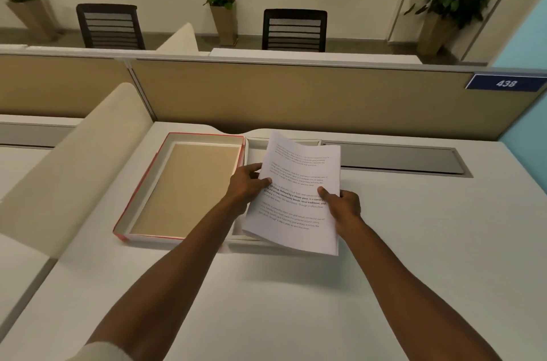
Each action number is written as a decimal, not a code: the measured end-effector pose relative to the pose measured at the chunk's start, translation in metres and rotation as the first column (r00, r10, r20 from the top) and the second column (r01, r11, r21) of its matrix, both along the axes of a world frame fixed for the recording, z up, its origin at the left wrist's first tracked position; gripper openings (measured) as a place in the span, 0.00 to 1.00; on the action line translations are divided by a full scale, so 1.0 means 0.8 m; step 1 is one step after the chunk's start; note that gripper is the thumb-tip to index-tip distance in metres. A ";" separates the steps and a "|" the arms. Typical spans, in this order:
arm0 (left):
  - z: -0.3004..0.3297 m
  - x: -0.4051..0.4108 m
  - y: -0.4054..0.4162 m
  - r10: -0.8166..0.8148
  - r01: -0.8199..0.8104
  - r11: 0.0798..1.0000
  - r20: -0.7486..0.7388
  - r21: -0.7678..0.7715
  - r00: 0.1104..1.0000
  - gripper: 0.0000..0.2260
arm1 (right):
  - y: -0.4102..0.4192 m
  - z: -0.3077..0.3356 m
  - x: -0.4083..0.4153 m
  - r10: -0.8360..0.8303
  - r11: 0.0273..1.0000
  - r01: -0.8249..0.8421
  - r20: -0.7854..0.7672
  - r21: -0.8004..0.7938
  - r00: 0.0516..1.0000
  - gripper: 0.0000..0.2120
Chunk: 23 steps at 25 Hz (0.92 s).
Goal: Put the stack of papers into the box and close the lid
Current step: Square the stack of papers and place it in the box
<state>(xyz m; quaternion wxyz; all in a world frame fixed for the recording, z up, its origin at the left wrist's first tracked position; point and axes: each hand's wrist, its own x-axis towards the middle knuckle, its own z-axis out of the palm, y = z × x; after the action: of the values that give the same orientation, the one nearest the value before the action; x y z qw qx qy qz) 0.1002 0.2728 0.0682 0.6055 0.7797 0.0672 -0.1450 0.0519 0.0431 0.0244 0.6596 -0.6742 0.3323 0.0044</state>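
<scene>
A stack of printed white papers (299, 198) is held tilted just above the desk, my left hand (247, 183) gripping its left edge and my right hand (344, 206) its right edge, thumbs on top. Left of the stack, a shallow red-edged box half (142, 186) lies open, with white inner walls and a bare tan bottom. A second, white tray-like half (284, 142) adjoins it on the right and is mostly hidden beneath the papers. I cannot tell which half is the lid.
Everything rests on a white desk (296, 301). A tan partition (296, 94) closes off the back, with a grey cable slot (393, 158) in front of it. A curved cream divider (74, 165) rises along the left side of the box.
</scene>
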 end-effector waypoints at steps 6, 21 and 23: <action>-0.027 0.041 0.003 0.024 -0.023 0.996 -0.010 0.086 1.000 0.17 | 0.015 -0.005 0.063 0.036 0.987 -0.048 -0.076 -0.152 0.996 0.21; -0.090 0.072 -0.002 0.041 -0.064 0.961 0.088 0.270 0.995 0.17 | 0.052 -0.038 0.120 0.044 0.876 -0.132 -0.195 -0.463 0.980 0.23; -0.098 0.072 -0.005 0.029 -0.057 0.952 0.099 0.300 0.995 0.15 | 0.057 -0.041 0.119 0.060 0.851 -0.157 -0.204 -0.501 0.977 0.22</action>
<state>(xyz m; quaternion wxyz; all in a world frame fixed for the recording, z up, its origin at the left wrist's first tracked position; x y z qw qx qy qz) 0.1579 0.2685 -0.0098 0.4845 0.8674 0.0773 -0.0832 0.1467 0.0883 -0.0084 0.4215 -0.8402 0.3410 0.0140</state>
